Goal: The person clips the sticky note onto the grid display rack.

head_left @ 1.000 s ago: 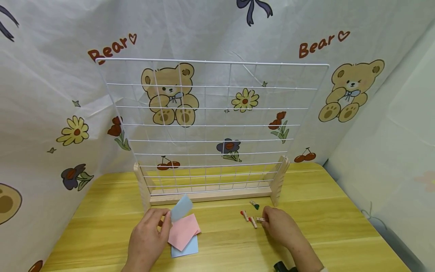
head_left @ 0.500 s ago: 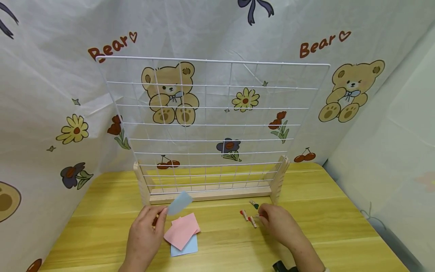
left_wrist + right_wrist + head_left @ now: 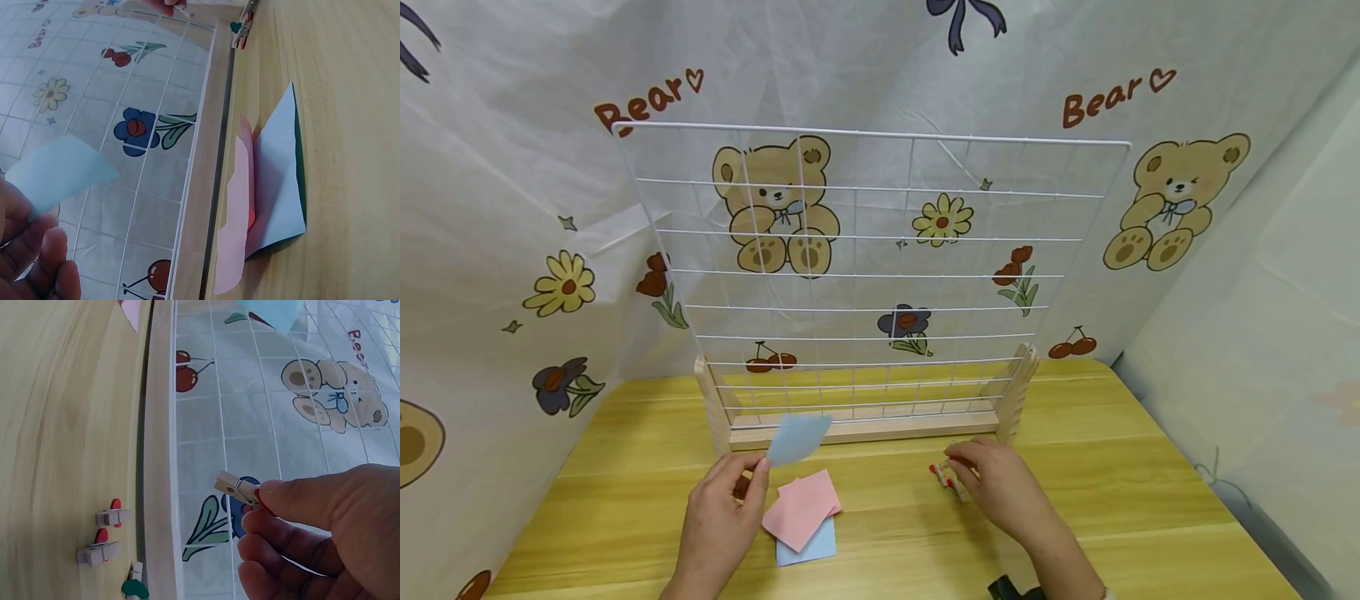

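My left hand (image 3: 718,517) pinches a light blue paper (image 3: 799,438) by one corner, above the table and in front of the wire grid. Just below it, pink paper (image 3: 802,510) lies over another blue sheet (image 3: 808,546). In the right wrist view, my right hand (image 3: 312,525) pinches a small wooden clothespin (image 3: 234,486) with a red piece on it between thumb and forefinger. Below that hand on the table lie two clothespins with red decorations (image 3: 112,516) and one with a green heart (image 3: 135,587). In the head view the right hand partly covers them.
A white wire grid (image 3: 853,275) stands upright in a wooden base (image 3: 865,432) on the yellow wooden table (image 3: 1112,500). Behind it hangs a white cloth (image 3: 865,50) printed with bears and flowers. A black object (image 3: 1011,588) shows by the right forearm.
My right hand has lifted a clothespin off the table and moved up and left. My left hand has raised the blue paper slightly away from the pink one.
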A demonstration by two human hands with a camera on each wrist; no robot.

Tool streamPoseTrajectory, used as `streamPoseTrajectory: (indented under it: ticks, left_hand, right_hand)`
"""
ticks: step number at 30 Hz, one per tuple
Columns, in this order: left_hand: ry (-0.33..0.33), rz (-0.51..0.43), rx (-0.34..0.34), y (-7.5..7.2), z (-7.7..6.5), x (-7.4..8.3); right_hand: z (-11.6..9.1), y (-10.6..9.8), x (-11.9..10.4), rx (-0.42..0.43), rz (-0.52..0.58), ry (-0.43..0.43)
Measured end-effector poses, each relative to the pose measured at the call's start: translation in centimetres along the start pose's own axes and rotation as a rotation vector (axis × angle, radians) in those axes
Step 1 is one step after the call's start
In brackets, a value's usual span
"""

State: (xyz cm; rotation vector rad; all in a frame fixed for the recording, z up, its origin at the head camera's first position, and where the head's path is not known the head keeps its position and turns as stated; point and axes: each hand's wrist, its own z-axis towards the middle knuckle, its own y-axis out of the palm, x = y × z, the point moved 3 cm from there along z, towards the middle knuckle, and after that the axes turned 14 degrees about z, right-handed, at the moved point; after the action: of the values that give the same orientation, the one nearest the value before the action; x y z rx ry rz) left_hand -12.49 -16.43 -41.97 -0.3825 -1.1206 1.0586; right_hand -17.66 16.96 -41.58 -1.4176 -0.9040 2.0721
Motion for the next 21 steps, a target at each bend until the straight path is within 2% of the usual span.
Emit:
streamPoseTrajectory:
  ticks: [12, 21]
  left_hand:
    - [-0.072, -0.009, -0.062, 0.2, 0.2, -0.3]
    - [-0.084, -0.007, -0.107, 0.5, 0.2, -0.5]
  right_hand:
    - [1.5, 0.1, -2.3, 0.063, 0.028, -0.033]
    - [2.5, 0.5, -4.0, 0.104, 0.062, -0.094]
